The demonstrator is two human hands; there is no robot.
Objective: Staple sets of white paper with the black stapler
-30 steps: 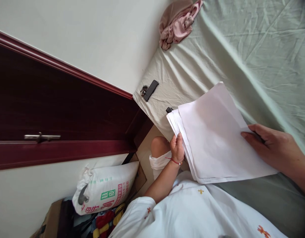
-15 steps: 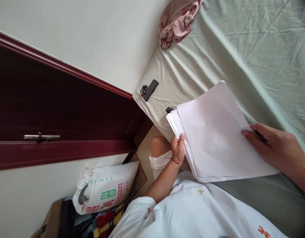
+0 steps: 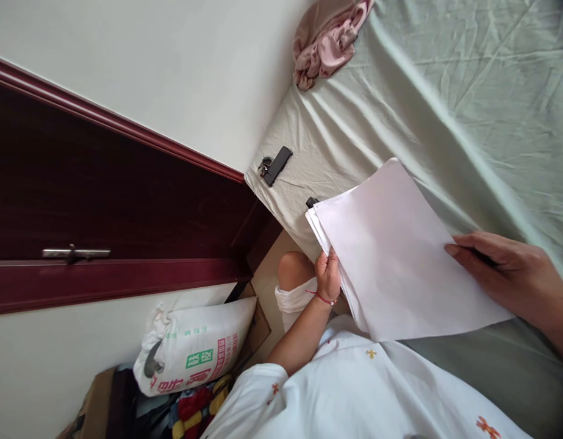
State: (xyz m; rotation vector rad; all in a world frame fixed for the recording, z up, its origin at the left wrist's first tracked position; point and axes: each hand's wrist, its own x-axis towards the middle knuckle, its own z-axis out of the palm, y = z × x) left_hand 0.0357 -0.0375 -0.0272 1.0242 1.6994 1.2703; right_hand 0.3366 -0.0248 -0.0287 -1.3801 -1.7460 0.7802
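The right hand (image 3: 501, 268) pinches the near right edge of the fanned stack of white paper sheets (image 3: 400, 256), and the left hand (image 3: 327, 277) clamps its left edge. The stack slants between them above the pale green bedsheet (image 3: 336, 134).

Both hands (image 3: 327, 275) pinching, thumbs uppermost, right fingers (image 3: 464, 241) seemingly partly hidden

Home bedroom, sheeted bed (image 3: 482, 79), dark red door (image 3: 125, 189), crumpled pink cloth (image 3: 329, 52)

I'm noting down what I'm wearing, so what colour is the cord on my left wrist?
The cord is red, seen best in the head view.
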